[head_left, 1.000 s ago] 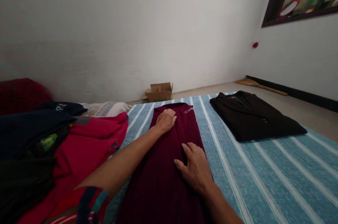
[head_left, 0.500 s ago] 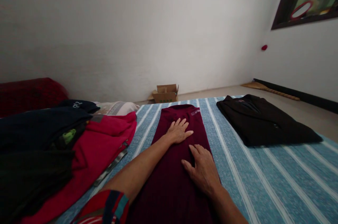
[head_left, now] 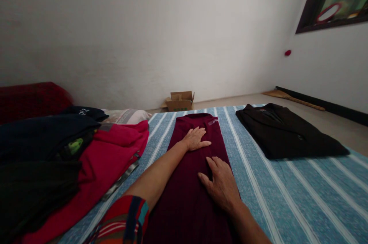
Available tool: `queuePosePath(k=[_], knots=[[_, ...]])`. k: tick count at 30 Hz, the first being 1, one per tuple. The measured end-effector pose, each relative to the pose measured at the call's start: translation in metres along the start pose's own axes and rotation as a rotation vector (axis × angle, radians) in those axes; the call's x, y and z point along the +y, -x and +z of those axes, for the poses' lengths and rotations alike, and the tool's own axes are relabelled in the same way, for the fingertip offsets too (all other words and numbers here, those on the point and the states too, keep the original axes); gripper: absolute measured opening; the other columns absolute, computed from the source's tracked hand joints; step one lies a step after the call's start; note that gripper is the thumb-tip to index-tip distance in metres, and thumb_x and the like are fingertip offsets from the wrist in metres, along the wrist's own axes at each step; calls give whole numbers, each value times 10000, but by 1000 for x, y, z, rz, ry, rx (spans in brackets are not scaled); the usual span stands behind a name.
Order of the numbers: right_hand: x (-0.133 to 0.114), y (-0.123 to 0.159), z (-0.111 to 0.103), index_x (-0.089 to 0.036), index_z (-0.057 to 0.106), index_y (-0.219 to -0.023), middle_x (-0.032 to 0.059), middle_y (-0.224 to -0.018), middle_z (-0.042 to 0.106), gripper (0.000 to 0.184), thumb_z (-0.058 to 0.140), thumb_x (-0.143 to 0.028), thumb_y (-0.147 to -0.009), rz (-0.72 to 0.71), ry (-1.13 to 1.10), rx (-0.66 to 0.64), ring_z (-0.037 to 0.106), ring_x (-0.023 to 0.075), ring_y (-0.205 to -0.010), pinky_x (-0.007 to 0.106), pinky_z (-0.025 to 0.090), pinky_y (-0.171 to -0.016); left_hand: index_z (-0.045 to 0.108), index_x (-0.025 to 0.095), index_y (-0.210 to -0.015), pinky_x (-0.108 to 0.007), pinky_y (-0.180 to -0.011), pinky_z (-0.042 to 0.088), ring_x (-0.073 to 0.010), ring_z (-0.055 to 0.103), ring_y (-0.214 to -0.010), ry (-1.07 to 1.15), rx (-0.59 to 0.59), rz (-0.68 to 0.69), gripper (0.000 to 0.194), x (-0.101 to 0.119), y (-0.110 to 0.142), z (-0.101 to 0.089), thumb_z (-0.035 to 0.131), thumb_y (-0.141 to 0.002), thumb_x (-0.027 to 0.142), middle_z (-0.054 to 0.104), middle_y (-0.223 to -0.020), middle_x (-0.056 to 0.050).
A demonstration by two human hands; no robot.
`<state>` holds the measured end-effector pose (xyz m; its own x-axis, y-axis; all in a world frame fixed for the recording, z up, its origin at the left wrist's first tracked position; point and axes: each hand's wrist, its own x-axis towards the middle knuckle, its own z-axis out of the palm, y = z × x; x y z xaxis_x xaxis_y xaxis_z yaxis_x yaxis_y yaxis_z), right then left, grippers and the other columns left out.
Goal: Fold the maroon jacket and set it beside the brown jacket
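Garment (head_left: 184, 198) of maroon fabric, laid lengthwise on a striped sheet (head_left: 313, 190), between a pink garment (head_left: 115, 155) and a folded black garment (head_left: 290, 132). The left hand (head_left: 196, 139) rests flat near the far end, fingers close together, thumb extended; the right hand (head_left: 221, 182) lies nearer, fingers loosely curved, thumb apart, grasping nothing. Uneven pressure or a sideways drag could rumple the surface or skew the long edges.
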<state>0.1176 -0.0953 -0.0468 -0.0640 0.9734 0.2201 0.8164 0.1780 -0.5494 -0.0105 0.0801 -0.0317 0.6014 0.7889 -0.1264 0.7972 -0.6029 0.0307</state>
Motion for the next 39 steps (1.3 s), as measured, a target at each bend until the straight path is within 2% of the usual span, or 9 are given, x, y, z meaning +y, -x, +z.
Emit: queuePosePath(k=[7, 11, 14, 18, 24, 28, 31, 34, 39], knots=[[3, 0, 2, -143, 528, -1258, 139, -1238, 530, 527, 482, -454, -835, -30, 15, 14, 461, 284, -1160, 400, 331, -991, 321, 191, -1379, -495, -1063, 188, -302, 172, -1368, -37, 11, -25, 733, 6, 1, -3, 241, -836, 676, 245, -1493, -96], [5, 1, -1, -130, 529, -1249, 141, -1216, 537, 530, 490, -461, -836, -56, 28, 29, 480, 266, -1127, 371, 344, -964, 381, 190, -1340, -531, -1065, 157, -307, 155, -1369, -130, 117, -25, 610, 21, 13, -18, 248, -888, 577, 254, -1492, -81], [6, 2, -3, -127, 546, -1218, 133, -1190, 552, 504, 494, -457, -840, -75, 36, 33, 492, 247, -1105, 342, 352, -946, 411, 168, -1305, -508, -1062, 190, -284, 176, -1367, -136, 136, -14, 546, 34, 40, -30, 255, -912, 514, 266, -1482, -115], [8, 4, -5, -125, 544, -1205, 119, -1155, 569, 478, 484, -444, -855, -105, 52, 29, 512, 221, -1069, 313, 354, -926, 453, 172, -1256, -451, -1047, 258, -246, 235, -1354, -79, 66, 33, 453, 56, 106, -34, 252, -935, 419, 328, -1451, -122], [14, 5, -2, -123, 524, -1223, 119, -1137, 573, 479, 434, -450, -883, -119, 120, 33, 520, 214, -1051, 298, 356, -909, 345, 191, -1363, -443, -1081, 206, -222, 175, -1377, 47, 0, -56, 490, 85, 185, -4, 226, -940, 409, 252, -1491, -94], [12, 4, 0, -138, 510, -1239, 121, -1116, 583, 475, 412, -449, -893, -105, 192, 3, 533, 217, -1030, 303, 363, -899, 262, 193, -1411, -475, -1094, 163, -226, 111, -1389, 43, 60, -102, 557, 91, 191, 22, 253, -924, 462, 173, -1518, -62], [4, 7, -3, -132, 490, -1263, 145, -1188, 549, 474, 401, -427, -903, -69, 257, -20, 504, 238, -1100, 332, 357, -924, 269, 197, -1410, -486, -1093, 165, -227, 112, -1389, 47, 94, -116, 562, 91, 188, 28, 265, -919, 472, 184, -1515, -60], [-11, 24, -12, -108, 451, -1303, 172, -1333, 442, 506, 399, -412, -902, -65, 299, -16, 406, 272, -1225, 385, 326, -978, 301, 189, -1397, -481, -1095, 169, -230, 128, -1387, 82, 112, -130, 562, 93, 193, 21, 289, -914, 475, 202, -1509, -77], [-35, 87, -27, -139, 408, -1351, 130, -1423, 361, 560, 376, -471, -901, -279, 241, -129, 308, 258, -1314, 420, 263, -1053, 360, 182, -1366, -454, -1101, 174, -213, 146, -1384, 157, 147, -129, 506, 110, 228, 12, 287, -927, 422, 237, -1497, -87]])
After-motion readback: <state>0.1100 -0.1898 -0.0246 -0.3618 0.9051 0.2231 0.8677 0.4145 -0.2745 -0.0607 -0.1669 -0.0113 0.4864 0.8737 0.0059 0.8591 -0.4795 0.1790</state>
